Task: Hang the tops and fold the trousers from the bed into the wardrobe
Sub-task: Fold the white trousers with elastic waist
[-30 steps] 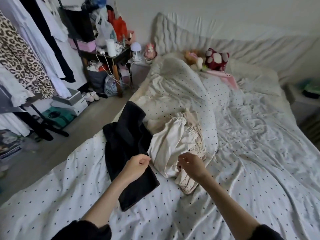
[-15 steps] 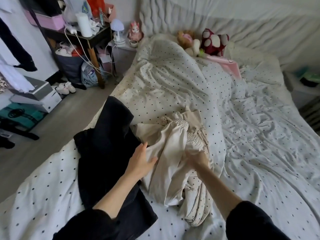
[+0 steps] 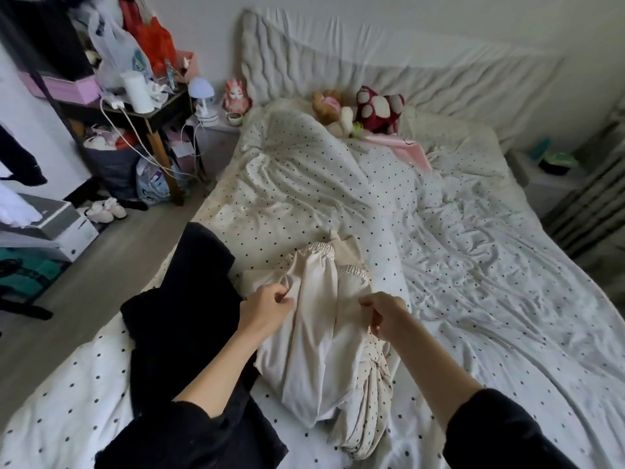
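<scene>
both left hand (image 3: 267, 308) and right hand (image 3: 385, 313) pinch the cream trousers (image 3: 321, 333); no readable writing.

One wide-angle camera sits on the person's head, looking forward and down along the white black-dotted bed (image 3: 473, 299) toward its white ribbed headboard (image 3: 389, 79) at the far wall. It is close above both forearms, which enter from the bottom edge. The left border takes in grey floor (image 3: 84, 282) and a cluttered dark wooden desk (image 3: 152, 113). The edges bend with lens distortion.
</scene>
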Motion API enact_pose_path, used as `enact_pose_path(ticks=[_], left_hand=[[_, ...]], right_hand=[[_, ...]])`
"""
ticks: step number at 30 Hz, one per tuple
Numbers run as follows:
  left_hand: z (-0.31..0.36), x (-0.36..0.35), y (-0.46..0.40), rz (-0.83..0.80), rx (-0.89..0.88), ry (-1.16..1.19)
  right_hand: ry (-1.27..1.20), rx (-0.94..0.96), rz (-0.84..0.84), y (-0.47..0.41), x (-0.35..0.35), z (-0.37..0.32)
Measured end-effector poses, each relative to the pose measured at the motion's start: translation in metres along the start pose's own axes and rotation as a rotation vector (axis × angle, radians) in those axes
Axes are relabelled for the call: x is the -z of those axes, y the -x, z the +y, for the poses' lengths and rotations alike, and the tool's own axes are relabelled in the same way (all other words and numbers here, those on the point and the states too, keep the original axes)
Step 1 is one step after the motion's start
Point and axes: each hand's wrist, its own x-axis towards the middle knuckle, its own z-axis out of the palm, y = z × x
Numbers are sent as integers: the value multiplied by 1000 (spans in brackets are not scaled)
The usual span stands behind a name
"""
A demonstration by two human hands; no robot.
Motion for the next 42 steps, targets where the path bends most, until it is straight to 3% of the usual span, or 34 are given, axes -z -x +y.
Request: enact_pose_path(ticks=[7, 15, 19, 28, 34, 38, 40, 42], left_hand=[[84, 70, 43, 59, 65, 420], [219, 165, 127, 339, -212, 500], [247, 191, 164, 380, -319, 523], [219, 164, 200, 256, -311, 359], [199, 179, 202, 248, -296, 284], [213, 189, 216, 260, -335, 328], [236, 185, 231, 188, -360, 364], [257, 174, 239, 82, -373, 231]], right_hand=[[-24, 185, -130, 92, 42, -77], [-44, 775, -142, 232, 122, -174], [-57, 967, -106, 274, 165, -191], [147, 894, -271, 279, 209, -161], [112, 950, -128, 285, 222, -164], [117, 994, -158, 290, 217, -163], [138, 1016, -152, 290, 204, -162], [201, 1056, -152, 289, 191, -160]])
